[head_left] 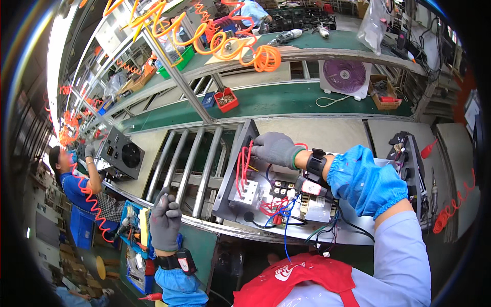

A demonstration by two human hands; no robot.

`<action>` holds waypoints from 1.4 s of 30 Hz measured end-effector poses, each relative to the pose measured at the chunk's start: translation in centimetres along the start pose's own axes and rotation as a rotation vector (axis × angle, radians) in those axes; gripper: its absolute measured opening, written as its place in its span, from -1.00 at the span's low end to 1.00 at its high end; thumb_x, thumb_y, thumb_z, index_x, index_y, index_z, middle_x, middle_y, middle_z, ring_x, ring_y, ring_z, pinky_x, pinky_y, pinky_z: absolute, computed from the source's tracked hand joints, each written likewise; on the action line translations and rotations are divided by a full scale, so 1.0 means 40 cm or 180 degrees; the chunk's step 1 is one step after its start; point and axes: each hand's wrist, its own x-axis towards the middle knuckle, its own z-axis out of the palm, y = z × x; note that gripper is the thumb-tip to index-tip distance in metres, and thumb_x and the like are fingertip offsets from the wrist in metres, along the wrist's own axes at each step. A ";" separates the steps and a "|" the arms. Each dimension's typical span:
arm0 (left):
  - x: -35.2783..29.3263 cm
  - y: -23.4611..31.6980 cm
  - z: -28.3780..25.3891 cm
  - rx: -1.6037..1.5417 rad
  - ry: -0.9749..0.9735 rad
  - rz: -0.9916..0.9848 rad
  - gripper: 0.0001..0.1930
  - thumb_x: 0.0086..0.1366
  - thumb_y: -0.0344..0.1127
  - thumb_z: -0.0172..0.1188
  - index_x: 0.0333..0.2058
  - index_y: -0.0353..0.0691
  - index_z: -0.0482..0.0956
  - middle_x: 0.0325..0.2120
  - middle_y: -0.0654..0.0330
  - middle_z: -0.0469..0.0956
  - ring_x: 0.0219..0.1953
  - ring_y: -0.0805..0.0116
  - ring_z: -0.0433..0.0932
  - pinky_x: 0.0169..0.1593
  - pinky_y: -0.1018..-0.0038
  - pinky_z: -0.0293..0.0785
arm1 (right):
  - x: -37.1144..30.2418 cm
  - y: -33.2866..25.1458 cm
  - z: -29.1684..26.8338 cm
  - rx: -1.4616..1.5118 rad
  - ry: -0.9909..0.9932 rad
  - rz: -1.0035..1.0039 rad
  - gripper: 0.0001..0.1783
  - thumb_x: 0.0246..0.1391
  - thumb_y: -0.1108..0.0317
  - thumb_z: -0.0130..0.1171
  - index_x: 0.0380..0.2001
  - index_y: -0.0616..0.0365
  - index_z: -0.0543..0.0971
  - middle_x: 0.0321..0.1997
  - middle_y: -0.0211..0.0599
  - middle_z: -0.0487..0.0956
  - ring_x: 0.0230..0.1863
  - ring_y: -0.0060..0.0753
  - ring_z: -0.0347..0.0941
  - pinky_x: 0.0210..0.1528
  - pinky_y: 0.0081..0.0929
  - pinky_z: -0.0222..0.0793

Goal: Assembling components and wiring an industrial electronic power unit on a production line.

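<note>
My right hand (276,149), in a grey glove, reaches over an open metal chassis (230,179). Its fingers are closed at the red wires (244,166) beside the chassis's upright side panel; the fingertips are partly hidden. These wires run down to a white terminal block (249,193). More parts, with blue wires (292,210) and a tangle of red ones, fill the chassis to the right. My left hand (165,222), also gloved, is raised beside the rollers with its fingers curled. Whether it holds something small cannot be made out.
Steel rollers (186,163) lie left of the chassis, with a black metal unit (121,153) and a co-worker (84,179) beyond. Blue bins (135,230) of tools stand near my left forearm. Behind are a red bin (226,100) and a fan (345,77); orange coiled hoses (225,43) hang overhead.
</note>
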 end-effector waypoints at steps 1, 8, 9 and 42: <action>0.003 -0.008 0.043 0.0176 -0.0024 0.0005 -0.69 0.42 -0.44 -0.04 0.10 -0.38 0.35 -0.29 0.13 0.46 -0.38 0.52 0.40 -0.45 0.75 0.36 | -0.003 0.003 -0.002 0.0083 -0.0067 0.0009 -0.63 -0.01 0.06 0.05 -0.24 0.01 0.65 -0.22 -0.07 0.63 -0.15 0.02 0.55 -0.04 -0.19 0.41; 0.005 -0.105 0.289 0.2471 -0.0093 0.0582 -0.75 0.30 -0.31 0.14 -0.13 -0.33 0.53 -0.57 0.38 0.41 -0.64 0.72 0.29 -0.65 0.77 0.12 | -0.029 -0.003 -0.063 -0.0069 -0.0291 -0.0487 -0.63 -0.07 0.13 0.08 -0.23 0.03 0.66 -0.23 -0.13 0.64 -0.16 -0.05 0.56 -0.07 -0.24 0.42; 0.006 -0.127 0.317 0.2564 -0.0109 0.0717 -0.78 0.30 -0.31 0.14 -0.17 -0.32 0.54 -0.59 0.39 0.39 -0.69 0.72 0.24 -0.67 0.75 0.08 | -0.045 -0.007 -0.089 -0.0013 -0.0082 -0.0526 -0.61 -0.05 0.09 0.09 -0.21 0.03 0.67 -0.27 -0.14 0.64 -0.18 -0.10 0.56 -0.10 -0.27 0.42; 0.099 -0.225 0.312 0.0433 -0.0105 -0.0074 -0.73 0.31 -0.48 0.01 -0.02 -0.41 0.39 -0.14 -0.04 0.51 -0.27 0.41 0.53 -0.27 0.61 0.54 | 0.020 0.066 -0.073 -0.0293 -0.0039 -0.0401 -0.58 -0.12 0.01 0.17 -0.26 0.02 0.69 -0.23 -0.12 0.64 -0.18 -0.04 0.56 -0.10 -0.22 0.45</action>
